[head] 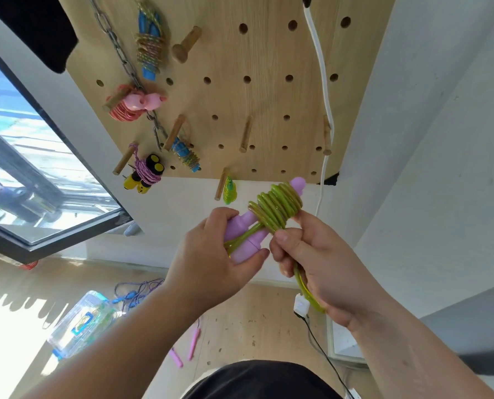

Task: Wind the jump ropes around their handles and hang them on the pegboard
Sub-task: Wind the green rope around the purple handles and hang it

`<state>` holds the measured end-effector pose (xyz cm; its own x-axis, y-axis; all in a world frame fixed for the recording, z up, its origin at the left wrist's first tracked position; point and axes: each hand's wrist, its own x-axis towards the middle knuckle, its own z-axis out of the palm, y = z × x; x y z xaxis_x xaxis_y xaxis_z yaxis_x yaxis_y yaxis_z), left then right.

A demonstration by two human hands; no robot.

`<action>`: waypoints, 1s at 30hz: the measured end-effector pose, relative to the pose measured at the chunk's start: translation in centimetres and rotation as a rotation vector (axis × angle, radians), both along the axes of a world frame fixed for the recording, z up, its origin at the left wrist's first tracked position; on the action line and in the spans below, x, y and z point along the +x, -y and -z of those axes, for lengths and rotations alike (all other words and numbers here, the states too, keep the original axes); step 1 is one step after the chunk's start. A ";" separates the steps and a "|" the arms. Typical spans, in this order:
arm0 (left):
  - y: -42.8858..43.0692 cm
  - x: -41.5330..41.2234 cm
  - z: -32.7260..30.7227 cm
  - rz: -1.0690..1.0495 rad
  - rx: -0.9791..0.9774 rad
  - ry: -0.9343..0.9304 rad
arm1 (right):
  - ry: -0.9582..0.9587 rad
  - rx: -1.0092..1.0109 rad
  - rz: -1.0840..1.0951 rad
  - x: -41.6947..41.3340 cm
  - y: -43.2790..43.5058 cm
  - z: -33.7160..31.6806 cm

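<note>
I'm gripping purple handles (pixel 242 224) with raised left hand (pixel 208 254), right hand (pixel 317 263) pinching green rope (pixel 280 205) at the coils; clear box (pixel 67 338) holding blurry colourful bits.

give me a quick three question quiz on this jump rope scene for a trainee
1. True or false: the green rope already hangs on the pegboard.
2. Which hand grips the purple handles? A) left hand B) right hand C) neither
3. Fill in: the rope wound round the yellow and black handles is ____.

Key: 1 false, it is in the person's hands. 2 A; the right hand pinches the green rope. 3 purple.
</note>
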<state>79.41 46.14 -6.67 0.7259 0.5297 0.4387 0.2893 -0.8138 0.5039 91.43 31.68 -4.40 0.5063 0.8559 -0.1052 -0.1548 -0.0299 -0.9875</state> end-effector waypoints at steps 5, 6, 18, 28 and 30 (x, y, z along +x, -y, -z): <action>0.3 0.7 -1.2 0.030 -0.445 -0.204 | 0.278 -0.152 -0.076 1.5 1.1 -0.8; 0.6 0.8 -1.4 0.058 -0.570 -0.214 | 0.328 -0.184 -0.088 1.7 1.4 -1.0; 2.3 0.9 -1.5 0.353 -1.632 -0.047 | 0.365 0.004 0.221 -0.1 1.9 -0.6; 2.9 1.9 -0.4 0.033 -1.466 -0.013 | 1.071 -0.109 0.148 1.7 2.2 0.6; 2.9 2.2 -0.1 -0.026 -1.293 -0.042 | 1.104 -0.173 0.112 1.8 2.0 0.8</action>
<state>81.65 43.29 -6.56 0.7097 0.5642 -0.4219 0.3321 0.2602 0.9066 93.20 29.68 -5.21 0.4685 0.8171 0.3361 0.7923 -0.2203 -0.5690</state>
